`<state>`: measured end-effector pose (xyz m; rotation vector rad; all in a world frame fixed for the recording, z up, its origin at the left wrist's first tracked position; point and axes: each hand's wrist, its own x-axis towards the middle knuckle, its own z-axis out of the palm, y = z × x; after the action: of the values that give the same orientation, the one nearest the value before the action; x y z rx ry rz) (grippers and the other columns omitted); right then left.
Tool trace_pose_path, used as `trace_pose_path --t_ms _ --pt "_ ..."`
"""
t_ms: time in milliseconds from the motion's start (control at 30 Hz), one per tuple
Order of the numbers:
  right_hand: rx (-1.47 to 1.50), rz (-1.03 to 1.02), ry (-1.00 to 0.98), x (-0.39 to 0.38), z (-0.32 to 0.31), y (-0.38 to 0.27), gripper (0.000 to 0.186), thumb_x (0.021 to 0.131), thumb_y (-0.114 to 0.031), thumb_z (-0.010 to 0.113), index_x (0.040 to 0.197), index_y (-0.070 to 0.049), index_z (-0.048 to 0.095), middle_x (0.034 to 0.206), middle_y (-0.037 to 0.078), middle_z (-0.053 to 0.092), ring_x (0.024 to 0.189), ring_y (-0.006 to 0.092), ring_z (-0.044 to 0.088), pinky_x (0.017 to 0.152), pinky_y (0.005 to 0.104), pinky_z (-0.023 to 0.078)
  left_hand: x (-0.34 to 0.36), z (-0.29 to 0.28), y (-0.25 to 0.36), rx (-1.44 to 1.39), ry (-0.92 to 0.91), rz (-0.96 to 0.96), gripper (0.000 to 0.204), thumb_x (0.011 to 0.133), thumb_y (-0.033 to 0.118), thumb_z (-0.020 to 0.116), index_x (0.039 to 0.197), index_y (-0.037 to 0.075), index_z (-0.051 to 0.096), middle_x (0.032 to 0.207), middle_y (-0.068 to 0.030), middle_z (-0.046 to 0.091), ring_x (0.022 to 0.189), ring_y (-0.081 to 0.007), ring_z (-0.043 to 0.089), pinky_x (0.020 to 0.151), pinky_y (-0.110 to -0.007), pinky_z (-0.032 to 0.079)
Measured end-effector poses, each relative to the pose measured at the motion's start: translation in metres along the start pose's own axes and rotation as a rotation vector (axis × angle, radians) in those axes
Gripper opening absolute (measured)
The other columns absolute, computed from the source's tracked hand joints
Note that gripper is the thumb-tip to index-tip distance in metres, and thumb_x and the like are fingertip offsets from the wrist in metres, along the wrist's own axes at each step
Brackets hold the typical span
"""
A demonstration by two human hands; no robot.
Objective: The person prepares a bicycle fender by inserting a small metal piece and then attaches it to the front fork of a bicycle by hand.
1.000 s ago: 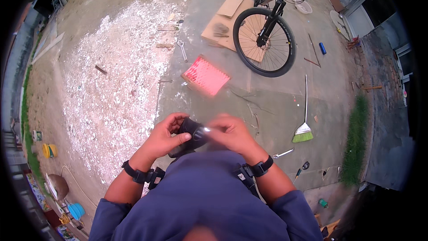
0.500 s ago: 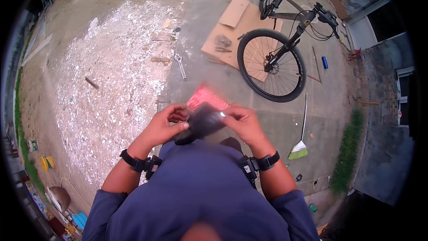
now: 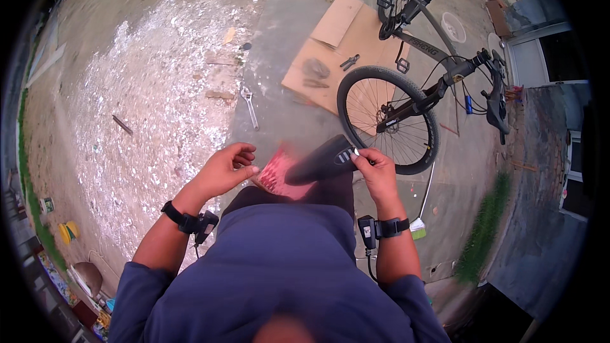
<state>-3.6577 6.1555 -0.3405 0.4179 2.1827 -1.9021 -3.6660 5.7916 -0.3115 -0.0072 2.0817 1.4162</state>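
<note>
A smooth black elongated thing (image 3: 318,162) with rounded ends and a grey striped mark lies across in front of my dark trousers; its left end is blurred, and I cannot make out its kind. At its right end, my right hand (image 3: 378,171) pinches it between thumb and fingers. My left hand (image 3: 225,168) is off to the left, apart from it, empty, with loosely bent fingers and a gap to the thumb. Between the hands, partly behind the black thing, shows a blurred red and white patterned piece (image 3: 275,171). Black straps with small devices circle both wrists.
Ahead to the right stands a bicycle (image 3: 387,108), partly over cardboard sheets (image 3: 305,67). An adjustable wrench (image 3: 250,109) lies on the concrete. A broom (image 3: 418,225) is beyond my right hand. Left, white flakes (image 3: 152,101) cover the ground. A blue cylinder (image 3: 469,104) is beside the bicycle.
My left hand has come away from the black thing and moved left. My right hand has shifted right, keeping its grip on the thing's end. The view has shifted too.
</note>
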Motion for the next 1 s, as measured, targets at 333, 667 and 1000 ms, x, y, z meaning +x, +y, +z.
trace_pose_path --t_ms 333,667,1000 --pt "-0.012 0.187 -0.139 0.17 -0.065 0.042 0.021 0.085 -0.016 0.074 0.093 0.003 0.073 0.081 0.003 0.068 0.072 0.0084 0.06 0.066 0.0234 0.048 0.139 0.027 0.039 0.001 0.198 -0.173 0.039 0.093 0.016 0.068 0.126 -0.001 0.056 0.109 -0.0116 0.066 0.098 -0.0183 0.064 0.087 -0.032 0.052" --pt "-0.07 0.361 -0.098 0.228 -0.046 0.111 0.013 0.086 -0.009 0.073 0.094 0.002 0.072 0.083 -0.001 0.064 0.075 0.006 0.055 0.068 0.0218 0.044 0.31 -0.02 -0.04 0.424 0.044 -0.122 0.038 0.091 0.022 0.069 0.12 -0.001 0.06 0.108 -0.015 0.068 0.098 -0.0237 0.067 0.086 -0.035 0.053" --pt "-0.068 0.411 -0.03 0.299 0.022 0.241 0.006 0.084 -0.005 0.074 0.087 0.0 0.071 0.077 0.0 0.054 0.068 0.0066 0.048 0.062 0.0221 0.039 0.529 -0.027 -0.233 1.015 -0.284 0.03 0.029 0.084 0.02 0.07 0.108 0.006 0.063 0.104 -0.0127 0.062 0.101 -0.0331 0.061 0.086 -0.044 0.051"
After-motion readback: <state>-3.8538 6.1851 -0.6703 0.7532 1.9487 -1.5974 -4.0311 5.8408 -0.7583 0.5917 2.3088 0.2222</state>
